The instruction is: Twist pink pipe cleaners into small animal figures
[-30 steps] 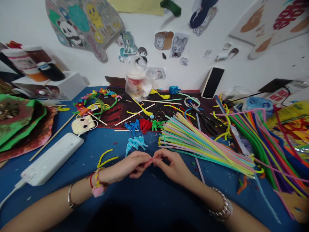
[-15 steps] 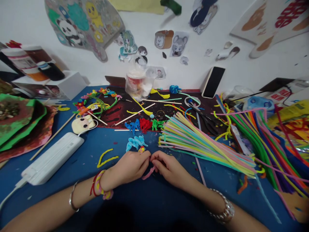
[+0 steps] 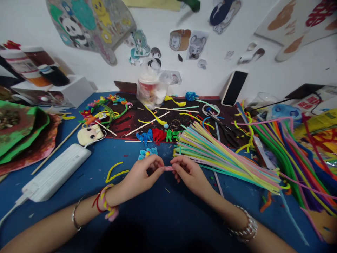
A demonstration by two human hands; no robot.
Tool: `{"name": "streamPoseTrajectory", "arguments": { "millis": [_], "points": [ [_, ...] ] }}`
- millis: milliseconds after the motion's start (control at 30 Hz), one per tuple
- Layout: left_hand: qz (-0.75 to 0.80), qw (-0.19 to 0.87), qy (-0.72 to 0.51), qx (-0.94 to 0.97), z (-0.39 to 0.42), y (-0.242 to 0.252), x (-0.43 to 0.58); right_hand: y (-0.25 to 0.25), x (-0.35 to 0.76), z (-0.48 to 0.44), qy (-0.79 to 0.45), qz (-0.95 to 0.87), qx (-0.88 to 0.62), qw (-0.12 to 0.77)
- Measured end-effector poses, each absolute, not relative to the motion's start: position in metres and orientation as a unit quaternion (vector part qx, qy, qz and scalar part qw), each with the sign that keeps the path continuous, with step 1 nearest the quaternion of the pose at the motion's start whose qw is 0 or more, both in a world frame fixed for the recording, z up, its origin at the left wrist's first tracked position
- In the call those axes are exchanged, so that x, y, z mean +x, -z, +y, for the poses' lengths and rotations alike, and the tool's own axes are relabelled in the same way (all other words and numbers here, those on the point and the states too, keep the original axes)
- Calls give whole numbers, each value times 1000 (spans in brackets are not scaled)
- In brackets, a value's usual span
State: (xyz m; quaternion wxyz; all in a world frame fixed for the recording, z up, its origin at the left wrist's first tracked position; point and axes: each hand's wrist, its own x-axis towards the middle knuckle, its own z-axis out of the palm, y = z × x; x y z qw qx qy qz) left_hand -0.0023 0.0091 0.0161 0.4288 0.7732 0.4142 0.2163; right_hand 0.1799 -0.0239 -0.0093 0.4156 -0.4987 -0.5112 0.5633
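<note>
Between my hands a short pink pipe cleaner point(image 3: 169, 168) is stretched level. My left hand point(image 3: 143, 175) pinches one end between thumb and fingers, and my right hand point(image 3: 188, 175) pinches the other. Just behind my left hand lies a light blue pipe-cleaner piece point(image 3: 147, 152), partly covered by the fingers. Farther back sit bent pipe-cleaner shapes in dark blue point(image 3: 144, 137), red point(image 3: 159, 136) and green point(image 3: 172, 135). A yellow pipe-cleaner piece point(image 3: 116, 173) rests on the blue table left of my left hand.
A thick bundle of pastel pipe cleaners point(image 3: 223, 158) fans out at the right, with scissors point(image 3: 229, 135) behind it. Brighter pipe cleaners point(image 3: 295, 158) lie farther right. A white power strip point(image 3: 56, 172) is at the left. A phone point(image 3: 234, 88) leans against the wall.
My hands have drawn slightly apart and lifted. The pink pipe cleaner, bent and hanging below the fingers before, now runs straight between them.
</note>
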Motion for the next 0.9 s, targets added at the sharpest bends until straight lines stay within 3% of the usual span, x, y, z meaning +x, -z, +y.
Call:
{"name": "streamPoseTrajectory", "arguments": {
  "millis": [200, 433, 633, 900],
  "points": [
    [401, 414, -232, 784, 6, -12, -1, 8, 178, -27, -606, -576, -459, 300],
    [416, 375, -200, 804, 4, -9, -2, 0, 177, -33, -380, -740, -485, 271],
    [355, 164, -138, 910, -2, 11, -12, 6, 173, -35, -248, -781, -545, 180],
    [351, 156, -148, 911, -4, 14, -13, 6, 166, -36, -225, -781, -562, 154]
  ]
}}
